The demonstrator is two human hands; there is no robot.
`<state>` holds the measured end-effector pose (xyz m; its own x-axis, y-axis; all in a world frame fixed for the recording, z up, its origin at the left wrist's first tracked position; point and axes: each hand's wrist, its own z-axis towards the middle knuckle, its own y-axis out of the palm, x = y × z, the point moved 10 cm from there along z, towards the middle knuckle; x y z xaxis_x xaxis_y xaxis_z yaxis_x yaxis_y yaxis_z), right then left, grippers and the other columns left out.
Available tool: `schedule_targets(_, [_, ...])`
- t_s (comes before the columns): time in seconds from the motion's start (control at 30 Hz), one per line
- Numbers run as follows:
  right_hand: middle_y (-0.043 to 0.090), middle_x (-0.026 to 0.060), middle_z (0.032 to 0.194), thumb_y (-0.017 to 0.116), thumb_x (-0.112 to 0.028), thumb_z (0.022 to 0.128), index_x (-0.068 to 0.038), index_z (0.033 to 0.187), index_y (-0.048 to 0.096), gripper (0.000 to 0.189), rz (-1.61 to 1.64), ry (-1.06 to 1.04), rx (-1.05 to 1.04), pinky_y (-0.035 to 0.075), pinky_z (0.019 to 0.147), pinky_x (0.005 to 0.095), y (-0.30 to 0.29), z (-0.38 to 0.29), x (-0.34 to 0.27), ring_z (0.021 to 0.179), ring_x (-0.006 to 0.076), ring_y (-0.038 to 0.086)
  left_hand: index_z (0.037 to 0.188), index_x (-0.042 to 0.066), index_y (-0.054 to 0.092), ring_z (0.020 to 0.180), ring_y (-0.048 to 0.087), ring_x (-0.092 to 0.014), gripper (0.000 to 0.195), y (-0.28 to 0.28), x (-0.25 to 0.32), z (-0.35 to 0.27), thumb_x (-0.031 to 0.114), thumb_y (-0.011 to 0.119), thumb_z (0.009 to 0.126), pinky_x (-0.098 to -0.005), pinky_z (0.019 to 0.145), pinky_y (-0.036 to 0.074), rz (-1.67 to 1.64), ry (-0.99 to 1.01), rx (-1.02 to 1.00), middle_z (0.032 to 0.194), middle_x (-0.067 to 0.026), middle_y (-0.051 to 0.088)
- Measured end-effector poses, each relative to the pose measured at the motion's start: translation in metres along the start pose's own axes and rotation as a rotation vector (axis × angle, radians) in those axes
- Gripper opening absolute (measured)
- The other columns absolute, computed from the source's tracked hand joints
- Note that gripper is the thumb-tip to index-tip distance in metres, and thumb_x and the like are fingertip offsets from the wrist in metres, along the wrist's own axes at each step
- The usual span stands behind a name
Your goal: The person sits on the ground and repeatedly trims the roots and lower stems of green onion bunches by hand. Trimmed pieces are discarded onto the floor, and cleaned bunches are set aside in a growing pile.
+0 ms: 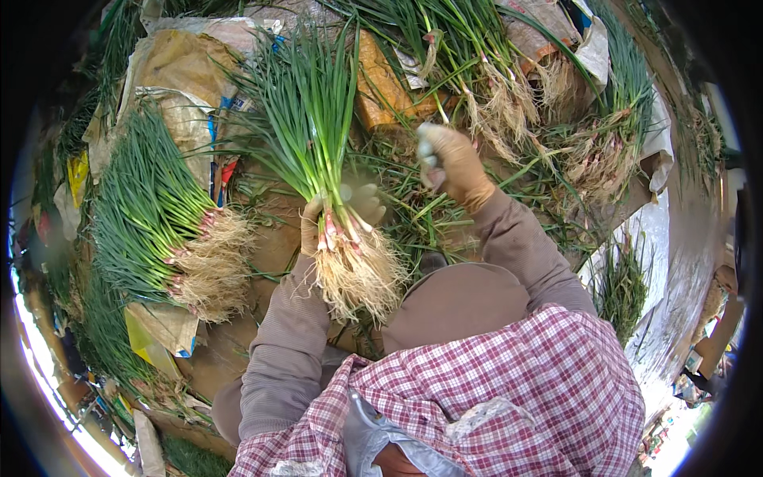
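My left hand [309,225], in a glove, is wrapped around the lower stalks of a bunch of spring onions [319,131]. The green leaves fan out away from me, and the pink-white bulbs and pale roots [357,277] hang toward my lap. Several fingers show blurred behind the stalks. To the right, my gloved right hand [456,161] is raised with its fingers curled, apart from the bunch. The pale end of one spring onion stalk [440,107] lies close by its fingertips; whether the fingers hold anything is hidden.
A stack of spring onions [161,220] lies at left, roots toward me. Loose spring onions [501,89] lie at upper right, with another heap [620,125] beyond. Leaf scraps [417,208] litter the ground. Woven sacks [179,65] and an orange-brown taped block [378,83] are ahead.
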<state>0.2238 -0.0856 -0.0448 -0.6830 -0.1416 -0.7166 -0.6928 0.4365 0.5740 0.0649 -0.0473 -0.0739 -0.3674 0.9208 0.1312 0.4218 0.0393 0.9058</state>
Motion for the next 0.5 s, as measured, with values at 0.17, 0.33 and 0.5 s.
schedule_targets(0.17, [0.056, 0.0149, 0.112, 0.042, -0.025, 0.097, -0.001, 0.119, 0.048, 0.033, -0.603, -0.210, -0.424, 0.049, 0.075, 0.0306, 0.067, -0.036, 0.019, 0.081, 0.0213, 0.058, 0.107, 0.001, 0.055, 0.086, 0.063, -0.018, 0.031, 0.034, 0.007, 0.021, 0.015, 0.062, 0.080, -0.0361, 0.083, 0.052, 0.102, 0.106, -0.032, 0.103, -0.0101, 0.063])
schedule_targets(0.33, [0.054, 0.0011, 0.071, 0.047, -0.017, 0.096, -0.006, 0.097, 0.056, 0.014, -0.522, -0.053, -0.319, 0.042, 0.049, 0.0221, 0.056, -0.062, -0.015, 0.054, 0.0076, 0.048, 0.099, 0.007, 0.055, 0.081, 0.061, -0.015, 0.022, 0.107, 0.052, 0.045, 0.023, 0.059, 0.085, -0.0328, 0.074, 0.054, -0.184, 0.159, -0.420, 0.087, -0.0057, 0.062])
schedule_targets(0.5, [0.052, 0.0028, 0.062, 0.045, -0.014, 0.095, -0.003, 0.095, 0.055, 0.015, -0.166, -0.521, -0.393, 0.042, 0.038, 0.0254, 0.069, -0.103, -0.138, 0.040, 0.0099, 0.045, 0.100, 0.003, 0.056, 0.085, 0.061, -0.024, 0.028, 0.129, 0.112, 0.066, 0.029, 0.050, 0.090, -0.0391, 0.075, 0.055, 0.264, 0.318, -0.292, 0.095, -0.0132, 0.061])
